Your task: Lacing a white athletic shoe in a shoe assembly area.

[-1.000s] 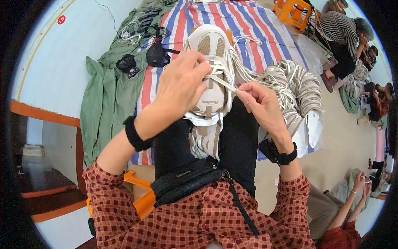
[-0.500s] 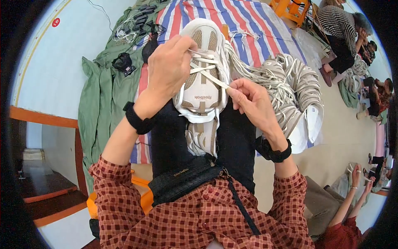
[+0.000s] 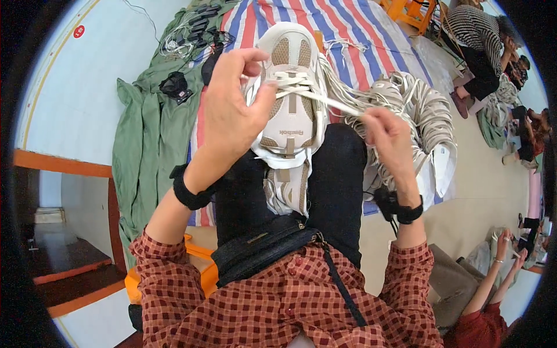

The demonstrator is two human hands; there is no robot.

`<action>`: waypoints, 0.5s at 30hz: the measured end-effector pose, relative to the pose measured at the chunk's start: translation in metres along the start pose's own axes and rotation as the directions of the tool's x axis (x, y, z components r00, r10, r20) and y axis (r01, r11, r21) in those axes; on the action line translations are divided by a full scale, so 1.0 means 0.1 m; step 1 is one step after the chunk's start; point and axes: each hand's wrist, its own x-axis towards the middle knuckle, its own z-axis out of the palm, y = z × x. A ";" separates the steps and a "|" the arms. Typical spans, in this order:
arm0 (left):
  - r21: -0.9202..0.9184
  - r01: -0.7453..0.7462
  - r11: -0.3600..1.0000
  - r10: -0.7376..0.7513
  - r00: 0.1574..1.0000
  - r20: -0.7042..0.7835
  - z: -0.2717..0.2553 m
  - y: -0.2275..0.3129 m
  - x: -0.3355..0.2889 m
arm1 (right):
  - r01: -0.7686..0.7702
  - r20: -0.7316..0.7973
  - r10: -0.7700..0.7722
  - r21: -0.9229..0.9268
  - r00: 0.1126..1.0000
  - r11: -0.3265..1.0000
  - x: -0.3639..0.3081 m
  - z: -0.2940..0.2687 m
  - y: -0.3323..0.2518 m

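A white and tan lace-up shoe (image 3: 291,123) stands between my knees, toe pointing away from me. Near its toe end, white laces cross over the tongue. From there one shoelace (image 3: 341,107) runs taut to the right, its end pinched in the fingers of my right hand (image 3: 392,142). Left of the shoe, my left hand (image 3: 232,116) is raised beside the eyelets with thumb and forefinger apart; I see nothing between them. Its remaining fingers are partly hidden. Below the tongue, another white and tan shoe part (image 3: 283,194) lies between my thighs.
Piled shoes with long laces (image 3: 432,113) lie right of my knees on a striped sheet (image 3: 371,35). Green cloth (image 3: 142,133) covers the left side, with a black strapped device (image 3: 174,88) on it. A co-worker's hands (image 3: 510,255) show at lower right.
My right hand has moved right, drawing the shoelace out straight. My left hand has come off the laces, its thumb and forefinger spreading apart.
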 end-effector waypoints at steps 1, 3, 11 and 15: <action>-0.011 0.047 0.999 -0.047 0.999 -0.020 -0.01 -0.01 -0.03 | -0.016 -0.002 0.016 0.064 1.000 0.998 -0.01 -0.09 0.02; 0.032 0.092 0.995 -0.093 0.995 0.032 0.00 -0.04 -0.11 | -0.108 -0.016 0.110 0.091 0.994 0.990 -0.05 -0.16 0.09; 0.277 -0.121 0.953 0.101 0.991 0.086 0.10 -0.17 -0.27 | -0.139 0.054 0.136 0.052 0.989 0.989 -0.27 -0.22 0.33; 0.296 -0.060 0.953 0.030 0.994 0.107 0.08 -0.14 -0.21 | -0.087 0.065 0.082 0.069 0.995 0.994 -0.28 -0.22 0.34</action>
